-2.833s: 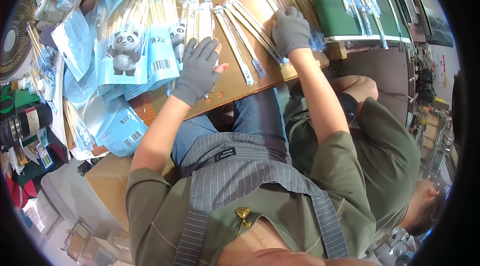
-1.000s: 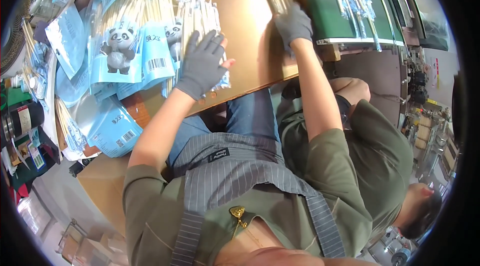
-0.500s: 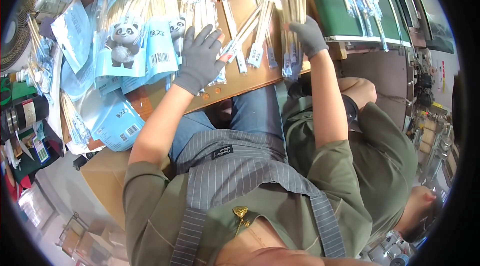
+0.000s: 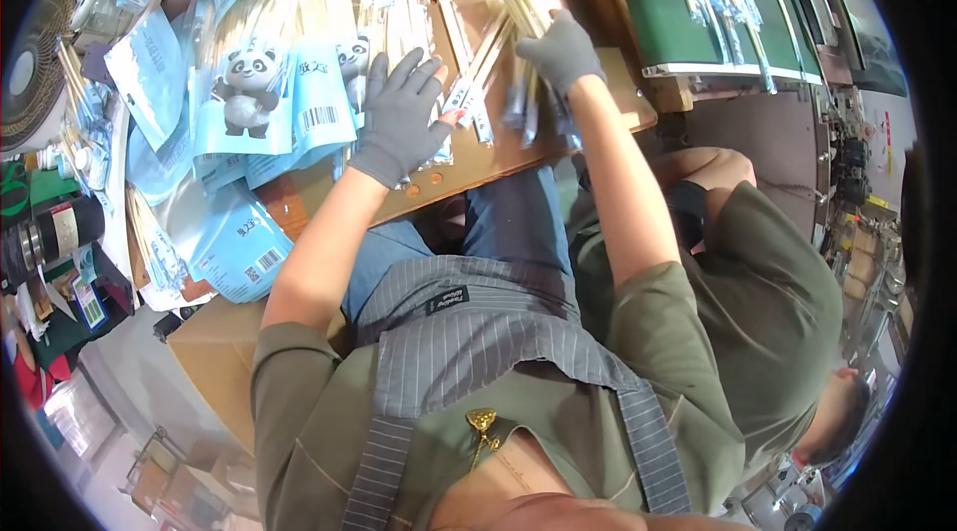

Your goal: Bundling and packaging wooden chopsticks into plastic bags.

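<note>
Two gloved hands work a cluttered wooden table [image 4: 478, 167].

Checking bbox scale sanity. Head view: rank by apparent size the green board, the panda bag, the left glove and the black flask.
1. green board, though partly cut off by the rim.
2. panda bag.
3. left glove, on the left hand.
4. black flask; near the fisheye rim, so it looks squeezed and unsure against the glove.

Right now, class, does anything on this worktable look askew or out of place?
Yes. The clear sleeves of sticks between the left hand and right hand lie crossed and fanned, not parallel. Blue panda packets overlap in a loose heap at the left.
</note>
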A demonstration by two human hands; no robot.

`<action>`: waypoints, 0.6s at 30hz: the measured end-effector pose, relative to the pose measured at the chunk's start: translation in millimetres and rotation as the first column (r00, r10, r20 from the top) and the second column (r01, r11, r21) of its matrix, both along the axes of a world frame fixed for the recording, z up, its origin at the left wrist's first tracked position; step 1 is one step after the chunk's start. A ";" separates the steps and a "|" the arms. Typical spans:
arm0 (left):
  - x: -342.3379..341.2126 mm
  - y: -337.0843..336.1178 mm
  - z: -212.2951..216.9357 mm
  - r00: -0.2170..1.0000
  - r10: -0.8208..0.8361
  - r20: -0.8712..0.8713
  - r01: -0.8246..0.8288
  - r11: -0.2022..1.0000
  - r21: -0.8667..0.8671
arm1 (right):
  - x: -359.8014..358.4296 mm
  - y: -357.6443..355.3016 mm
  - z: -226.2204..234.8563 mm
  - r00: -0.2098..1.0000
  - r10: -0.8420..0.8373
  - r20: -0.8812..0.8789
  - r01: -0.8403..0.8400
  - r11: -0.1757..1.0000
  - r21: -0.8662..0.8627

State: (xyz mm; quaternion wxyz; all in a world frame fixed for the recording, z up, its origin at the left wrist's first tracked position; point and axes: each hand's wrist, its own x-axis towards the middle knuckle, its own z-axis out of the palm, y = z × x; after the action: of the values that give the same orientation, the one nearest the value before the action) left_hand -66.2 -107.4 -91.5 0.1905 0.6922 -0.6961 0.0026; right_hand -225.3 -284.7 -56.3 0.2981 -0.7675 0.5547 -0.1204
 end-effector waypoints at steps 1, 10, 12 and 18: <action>-1.2 -1.0 -1.2 1.000 -0.006 -0.008 0.006 1.000 -0.013 | -4.3 -8.3 -3.8 1.000 0.020 0.006 -0.020 1.000 -0.015; 1.4 0.6 -2.7 1.000 -0.005 -0.017 0.004 1.000 -0.022 | -59.3 -25.3 7.2 0.810 -0.211 0.548 -0.060 0.898 0.436; 2.1 0.9 -2.3 1.000 0.003 -0.021 -0.003 1.000 -0.014 | -61.5 -21.4 18.4 0.823 -0.267 0.502 -0.081 0.819 0.568; -0.5 -0.8 -0.1 1.000 -0.003 -0.008 0.003 1.000 0.018 | -57.6 -16.3 9.5 0.828 -0.182 0.531 -0.092 0.890 0.448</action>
State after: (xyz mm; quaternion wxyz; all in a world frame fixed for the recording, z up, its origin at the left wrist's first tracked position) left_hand -66.7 -108.2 -91.7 0.1870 0.6929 -0.6963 -0.0066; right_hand -282.9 -301.0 -46.8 0.6151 -0.5930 0.4737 -0.2138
